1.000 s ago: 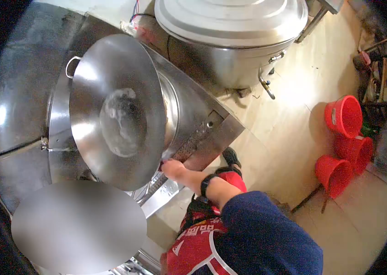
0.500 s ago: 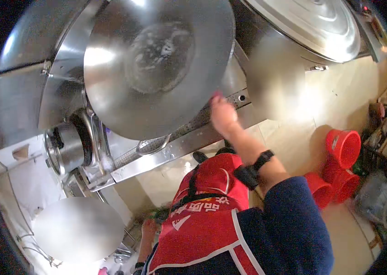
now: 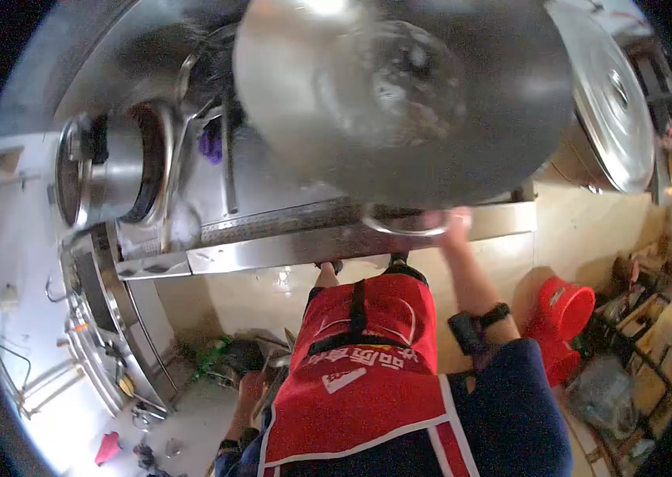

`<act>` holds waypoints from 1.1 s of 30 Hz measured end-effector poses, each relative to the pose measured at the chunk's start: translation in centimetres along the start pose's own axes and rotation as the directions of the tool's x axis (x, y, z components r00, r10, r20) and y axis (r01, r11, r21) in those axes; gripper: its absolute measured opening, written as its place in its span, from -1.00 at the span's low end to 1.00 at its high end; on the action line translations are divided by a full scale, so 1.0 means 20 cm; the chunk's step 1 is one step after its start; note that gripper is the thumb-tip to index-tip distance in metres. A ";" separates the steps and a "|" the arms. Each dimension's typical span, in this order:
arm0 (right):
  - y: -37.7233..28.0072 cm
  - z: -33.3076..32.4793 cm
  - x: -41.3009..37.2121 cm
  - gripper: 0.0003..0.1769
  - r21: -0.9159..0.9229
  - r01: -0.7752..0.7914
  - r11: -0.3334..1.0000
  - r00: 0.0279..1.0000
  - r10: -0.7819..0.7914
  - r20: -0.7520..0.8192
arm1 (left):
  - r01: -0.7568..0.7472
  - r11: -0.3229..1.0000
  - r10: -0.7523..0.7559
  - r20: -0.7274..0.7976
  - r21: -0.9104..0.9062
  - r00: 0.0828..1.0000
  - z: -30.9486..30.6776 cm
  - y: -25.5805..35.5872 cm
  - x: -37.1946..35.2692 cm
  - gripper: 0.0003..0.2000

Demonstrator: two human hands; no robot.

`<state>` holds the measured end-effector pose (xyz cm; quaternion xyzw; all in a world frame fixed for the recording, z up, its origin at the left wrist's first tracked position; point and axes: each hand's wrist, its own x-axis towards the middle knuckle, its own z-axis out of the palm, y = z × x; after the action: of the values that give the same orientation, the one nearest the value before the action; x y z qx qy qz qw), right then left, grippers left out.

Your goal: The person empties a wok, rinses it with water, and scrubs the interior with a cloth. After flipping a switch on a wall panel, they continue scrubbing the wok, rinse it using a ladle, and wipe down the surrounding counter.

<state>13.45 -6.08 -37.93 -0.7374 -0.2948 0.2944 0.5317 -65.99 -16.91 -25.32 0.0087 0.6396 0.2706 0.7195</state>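
A large steel wok [image 3: 503,119] with bubbly water [image 3: 392,87] in its bottom sits over the metal stove counter [image 3: 272,246]. My right hand [image 3: 455,228] is at the right end of the wok's loop handle [image 3: 407,231], below the near rim. Its fingers are smeared by motion, so I cannot tell whether they grip the handle. Low at my left side hangs my left hand [image 3: 252,387], close to a grey strip and some green leaves [image 3: 217,356]; its fingers are mostly hidden.
Left of the wok stands a steel pot [image 3: 117,171], with a purple cloth [image 3: 210,141] and a metal rod nearby. A big lidded pot [image 3: 610,95] is at the right. Red buckets [image 3: 567,308] and a rack [image 3: 654,334] stand on the right floor.
The view has turned, so the wok appears farther right and the left side shows more. My right hand has gone from beside the wok's right rim to its loop handle.
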 end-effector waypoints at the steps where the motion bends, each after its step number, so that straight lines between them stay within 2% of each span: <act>1: -0.04 -0.07 0.03 -0.59 -0.277 0.075 0.958 0.996 -0.087 -0.031 | 0.147 0.987 -0.135 -0.161 0.064 0.978 -0.07 0.05 0.07 -0.83; 2: -0.20 -0.06 0.04 -0.48 -0.462 -0.014 0.887 1.000 0.013 -0.005 | 0.311 0.945 -0.265 -0.315 0.104 0.911 -0.11 0.08 0.18 -0.82; 3: -0.34 -0.01 0.03 -0.36 -0.631 -0.090 0.771 0.994 0.112 -0.005 | 0.202 0.616 -0.033 -0.231 0.762 0.972 0.00 0.20 0.19 -0.80; 4: -0.38 0.13 0.03 -0.36 -0.649 -0.069 0.757 0.995 0.099 0.010 | 0.153 -0.091 0.201 -0.133 0.984 0.971 0.18 0.35 0.17 -0.78; 5: -0.41 0.33 -0.01 -0.41 -0.732 -0.019 0.681 1.000 0.002 -0.025 | 0.152 -0.065 0.185 -0.138 0.986 0.973 0.14 0.43 0.21 -0.78; 6: -0.45 0.53 -0.04 -0.46 -0.806 0.023 0.592 0.994 -0.101 -0.046 | -0.022 0.084 0.275 -0.002 0.996 0.962 0.06 0.54 0.25 -0.79; 7: -0.55 0.74 -0.06 -0.44 -0.863 -0.051 0.503 0.985 0.167 0.040 | -0.204 0.214 0.384 0.110 0.955 0.917 -0.03 0.62 0.29 -0.80; 8: -0.68 0.97 -0.08 -0.41 -0.914 -0.107 0.392 0.902 0.424 0.076 | -0.395 0.306 0.508 0.202 0.866 0.838 -0.07 0.69 0.37 -0.80; 9: -0.82 1.19 -0.16 -0.39 -0.853 -0.115 0.509 0.918 0.382 0.104 | -0.402 0.326 0.505 0.202 0.856 0.839 -0.02 0.75 0.37 -0.80; 10: -0.82 1.39 -0.20 -0.35 -0.792 0.123 0.598 0.905 0.260 0.337 | -0.267 0.545 0.470 -0.025 0.795 0.882 0.10 0.84 0.30 -0.81; 11: -0.93 1.61 -0.24 -0.32 -0.750 0.157 0.643 0.863 0.279 0.420 | -0.120 0.728 0.373 -0.243 0.675 0.896 0.15 0.90 0.24 -0.82; 12: -0.96 1.86 -0.24 -0.31 -0.789 0.186 0.586 0.728 0.458 0.511 | -0.115 0.736 0.361 -0.244 0.667 0.900 0.12 0.91 0.22 -0.82; 13: -0.97 2.03 -0.33 -0.34 -0.673 0.340 0.657 0.766 0.222 0.603 | -0.153 0.724 0.372 -0.194 0.673 0.908 0.06 0.92 0.20 -0.83; 14: -1.06 2.21 -0.36 -0.35 -0.655 0.318 0.685 0.689 0.308 0.656 | -0.197 0.709 0.390 -0.144 0.678 0.910 -0.01 0.94 0.20 -0.84; 15: -0.95 2.40 -0.42 -0.36 -0.463 0.312 0.830 0.692 0.136 0.709 | -0.196 0.714 0.386 -0.144 0.672 0.911 -0.14 0.94 0.23 -0.84; 16: -0.93 2.55 -0.47 -0.34 -0.322 0.366 0.873 0.721 -0.047 0.692 | -0.209 0.487 0.456 -0.042 0.848 0.889 -0.29 0.93 0.27 -0.85; 17: -0.94 2.59 -0.49 -0.34 -0.326 0.370 0.870 0.718 -0.045 0.695 | -0.208 0.218 0.493 0.076 0.953 0.867 -0.38 0.91 0.29 -0.87; 18: -0.99 2.62 -0.52 -0.34 -0.333 0.336 0.881 0.791 -0.072 0.607 | -0.210 0.223 0.489 0.077 0.952 0.869 -0.41 0.90 0.30 -0.87; 19: -1.04 2.63 -0.54 -0.34 -0.336 0.302 0.892 0.854 -0.096 0.511 | -0.128 0.496 0.421 -0.108 0.859 0.901 -0.42 0.89 0.29 -0.86; 20: -1.08 2.57 -0.52 -0.34 -0.446 0.346 0.826 0.877 -0.115 0.467 | -0.035 0.724 0.300 -0.269 0.689 0.915 -0.43 0.88 0.28 -0.85; 21: -1.04 2.47 -0.48 -0.36 -0.550 0.341 0.762 0.890 -0.074 0.449 | -0.033 0.727 0.295 -0.267 0.686 0.917 -0.55 0.84 0.32 -0.85; 22: -0.96 2.34 -0.43 -0.37 -0.646 0.333 0.687 0.904 -0.036 0.427 | -0.034 0.782 0.194 -0.191 0.622 0.962 -0.73 0.78 0.41 -0.83; 23: -0.87 2.15 -0.38 -0.41 -0.648 0.347 0.678 0.920 -0.110 0.377 | -0.024 0.832 0.096 -0.102 0.554 0.990 -0.83 0.76 0.46 -0.81; 24: -0.98 1.95 -0.35 -0.37 -0.541 -0.075 0.838 0.958 0.210 0.193 | -0.029 0.839 0.105 -0.110 0.544 0.988 -0.80 0.75 0.47 -0.81; 25: -1.05 1.79 -0.30 -0.31 -0.711 -0.029 0.702 0.998 0.057 0.015 | -0.039 0.743 0.179 -0.143 0.668 0.973 -0.69 0.75 0.49 -0.80; 26: -1.16 1.64 -0.25 -0.29 -0.548 -0.206 0.811 0.978 0.169 -0.119 | -0.033 0.629 0.254 -0.165 0.777 0.953 -0.57 0.77 0.51 -0.78; 27: -1.01 1.55 -0.17 -0.28 -0.877 0.262 0.404 0.898 -0.434 0.069 | 0.016 0.586 0.250 -0.200 0.810 0.947 -0.41 0.87 0.42 -0.77; 28: -0.88 1.43 -0.13 -0.27 -0.857 0.035 0.515 0.978 -0.192 -0.076 | 0.068 0.542 0.246 -0.236 0.838 0.940 -0.24 0.98 0.35 -0.76; 29: -0.86 1.41 -0.12 -0.27 -0.805 -0.205 0.556 0.977 0.074 -0.198 | 0.027 0.623 0.236 -0.221 0.782 0.946 -0.20 0.98 0.39 -0.76; 30: -0.77 1.49 -0.12 -0.31 -0.810 -0.172 0.561 0.985 0.106 -0.136 | -0.017 0.692 0.231 -0.199 0.722 0.953 -0.16 1.01 0.42 -0.75; 31: -0.66 1.58 -0.13 -0.34 -0.812 -0.137 0.567 0.988 0.136 -0.072 | -0.012 0.697 0.246 -0.222 0.717 0.944 -0.13 1.05 0.40 -0.75; 32: -0.75 1.77 -0.21 -0.34 -0.569 -0.148 0.809 0.989 0.128 -0.075 | -0.041 0.716 0.261 -0.212 0.697 0.942 -0.06 1.11 0.35 -0.75; 33: -0.75 1.97 -0.27 -0.40 -0.756 0.109 0.646 0.991 -0.134 0.029 | -0.075 0.725 0.268 -0.181 0.684 0.946 -0.02 1.15 0.33 -0.75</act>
<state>-21.47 17.86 -33.14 -0.8743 -0.4312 0.0980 0.2000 -74.87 5.31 -23.16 0.2891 0.7811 0.0876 0.5465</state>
